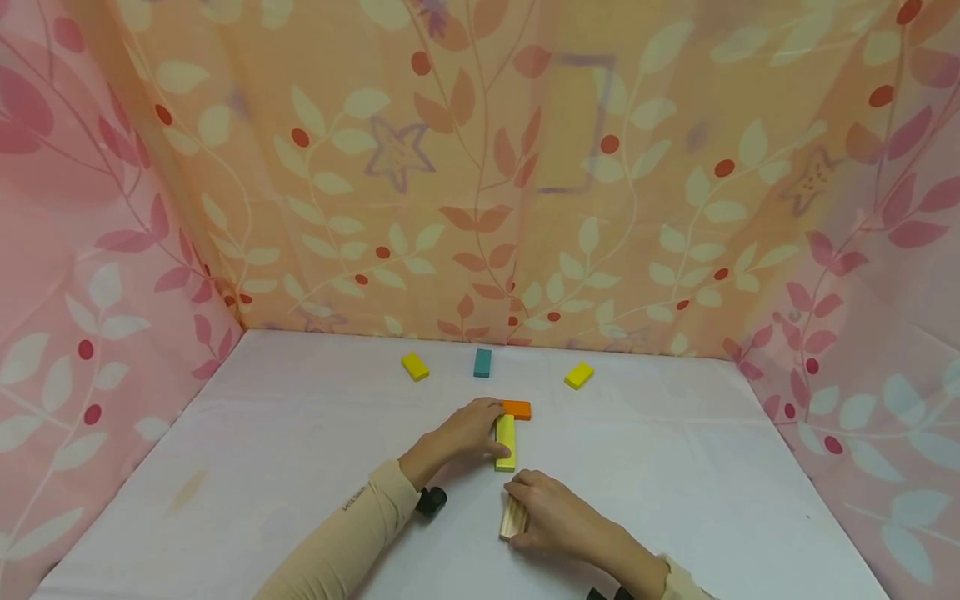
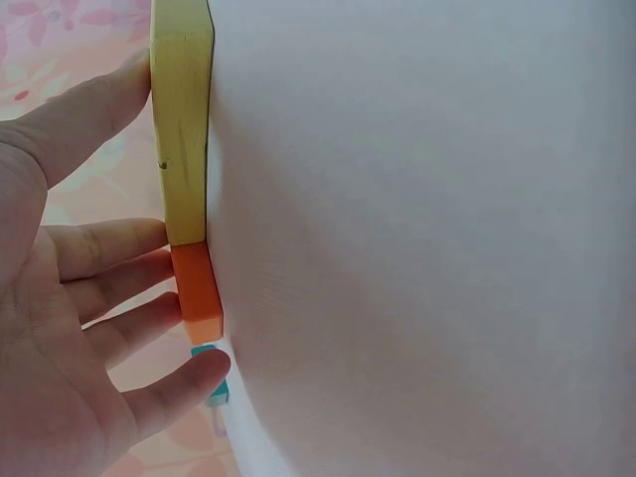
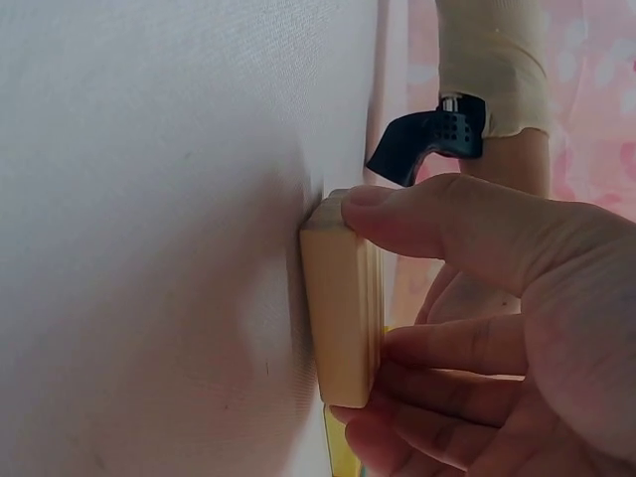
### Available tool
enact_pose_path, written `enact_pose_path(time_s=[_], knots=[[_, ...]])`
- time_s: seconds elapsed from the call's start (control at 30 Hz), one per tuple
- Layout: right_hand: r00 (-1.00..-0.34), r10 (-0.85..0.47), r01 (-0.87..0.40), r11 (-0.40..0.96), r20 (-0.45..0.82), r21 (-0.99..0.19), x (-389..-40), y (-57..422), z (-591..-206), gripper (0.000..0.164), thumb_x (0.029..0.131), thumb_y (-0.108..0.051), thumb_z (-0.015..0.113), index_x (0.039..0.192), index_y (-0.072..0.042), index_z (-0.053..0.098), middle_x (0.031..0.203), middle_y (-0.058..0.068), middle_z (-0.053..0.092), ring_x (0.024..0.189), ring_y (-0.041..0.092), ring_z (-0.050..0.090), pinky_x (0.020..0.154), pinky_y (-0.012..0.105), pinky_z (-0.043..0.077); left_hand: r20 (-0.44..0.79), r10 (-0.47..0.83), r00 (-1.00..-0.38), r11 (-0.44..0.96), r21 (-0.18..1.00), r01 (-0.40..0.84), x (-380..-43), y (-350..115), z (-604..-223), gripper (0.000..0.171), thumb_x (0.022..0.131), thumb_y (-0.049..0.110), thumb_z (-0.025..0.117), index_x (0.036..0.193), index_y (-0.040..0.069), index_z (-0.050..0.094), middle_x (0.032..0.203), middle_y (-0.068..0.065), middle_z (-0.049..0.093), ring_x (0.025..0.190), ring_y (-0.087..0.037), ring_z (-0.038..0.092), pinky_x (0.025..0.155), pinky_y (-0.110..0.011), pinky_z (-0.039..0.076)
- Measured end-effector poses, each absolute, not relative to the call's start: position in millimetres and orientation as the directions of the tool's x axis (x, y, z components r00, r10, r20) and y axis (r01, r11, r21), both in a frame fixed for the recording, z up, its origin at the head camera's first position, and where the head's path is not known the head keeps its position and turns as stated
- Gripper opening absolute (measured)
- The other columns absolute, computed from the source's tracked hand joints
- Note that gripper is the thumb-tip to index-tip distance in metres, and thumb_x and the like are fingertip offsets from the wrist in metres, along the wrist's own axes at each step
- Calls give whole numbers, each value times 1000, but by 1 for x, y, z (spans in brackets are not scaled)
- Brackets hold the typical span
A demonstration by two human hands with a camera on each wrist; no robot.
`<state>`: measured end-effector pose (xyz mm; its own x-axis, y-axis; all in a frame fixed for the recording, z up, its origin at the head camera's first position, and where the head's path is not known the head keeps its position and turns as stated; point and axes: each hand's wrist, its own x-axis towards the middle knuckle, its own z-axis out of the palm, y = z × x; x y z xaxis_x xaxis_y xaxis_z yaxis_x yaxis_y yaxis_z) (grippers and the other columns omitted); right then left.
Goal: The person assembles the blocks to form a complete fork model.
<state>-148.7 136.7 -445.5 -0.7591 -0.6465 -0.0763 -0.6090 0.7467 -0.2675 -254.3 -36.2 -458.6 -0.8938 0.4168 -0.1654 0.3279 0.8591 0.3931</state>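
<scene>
A long yellow block [image 1: 506, 437] lies on the table with its far end against an orange block [image 1: 517, 409]. My left hand [image 1: 470, 431] rests along both from the left, fingers fairly straight. In the left wrist view, the thumb [image 2: 109, 109] touches the yellow block [image 2: 182, 129], while other fingertips reach the orange block [image 2: 199, 298]. Closer to me, my right hand [image 1: 558, 517] grips a plain wooden block [image 1: 513, 518] lengthwise. The right wrist view shows the thumb at one end of the wooden block [image 3: 338, 308] and the fingers around the other.
Farther back lie a yellow block [image 1: 415, 367], a teal block [image 1: 483, 363] and another yellow block [image 1: 579, 375]. Patterned cloth [image 1: 480, 167] walls in the white table [image 1: 262, 433]. A black camera mount [image 1: 431, 502] sits under the left wrist.
</scene>
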Motion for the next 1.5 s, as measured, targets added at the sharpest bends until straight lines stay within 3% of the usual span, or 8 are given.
enact_pose_path(time_s=[0.3,0.57,0.83,1.5], knots=[[-730,-682,-639,706,-49,-306,-153,138,-443,59,73,-30,85,120,-2,65,110,0,60,91,3,52,82,20,53,-163,420,-893,858,393,332,-255,-37,-455,75,78,46,78,139,11,52,148,-6,48,135,-23,45,114,-42,39],[-722,-690,-653,706,-58,-273,-155,139,-443,58,74,-32,84,122,-5,65,119,2,61,107,12,55,94,26,52,-166,424,-890,855,396,334,-253,-36,-456,75,79,44,78,140,10,51,148,-7,48,135,-23,45,113,-42,39],[-725,-683,-641,717,-89,-274,-160,138,-444,60,75,-33,83,126,-8,63,123,2,63,111,13,56,97,30,52,-165,419,-893,860,388,331,-254,-36,-458,75,78,45,79,139,11,52,147,-6,49,133,-23,46,113,-42,40],[-675,-737,-719,660,-4,-217,-169,136,-449,53,77,-29,82,121,-6,65,121,3,63,111,15,57,94,27,52,-149,435,-888,856,375,357,-256,-37,-459,73,78,45,78,137,10,54,146,-6,50,134,-22,47,112,-41,41]])
